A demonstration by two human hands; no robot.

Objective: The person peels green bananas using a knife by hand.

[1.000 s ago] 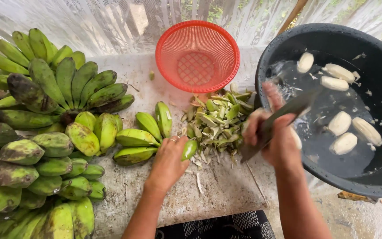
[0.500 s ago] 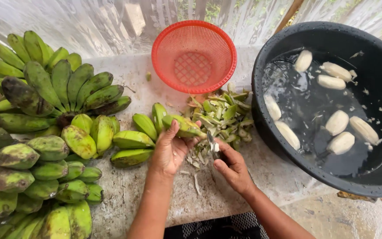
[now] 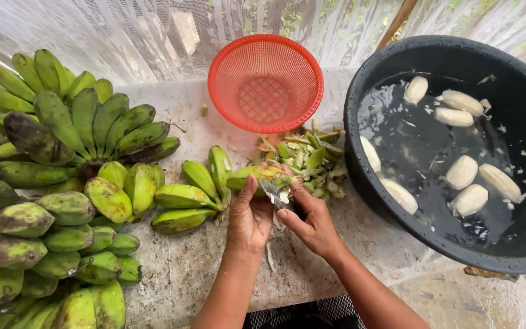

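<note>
Your left hand (image 3: 248, 219) grips a green banana (image 3: 254, 176) over the concrete slab (image 3: 178, 268), just beside the peel pile (image 3: 305, 159). Your right hand (image 3: 313, 220) clenches a knife (image 3: 273, 194), its blade touching the banana's end, near the black basin (image 3: 360, 122).

We see no packages, labels, signs or screens anywhere in this view. From twelve o'clock round to six, nothing boxed, wrapped, printed or lit shows up. At six o'clock, along the bottom edge, a dark patterned strip is cut off by the frame; it may be cloth, though we cannot tell from so little of it, and we make out no tag or label on it.
</note>
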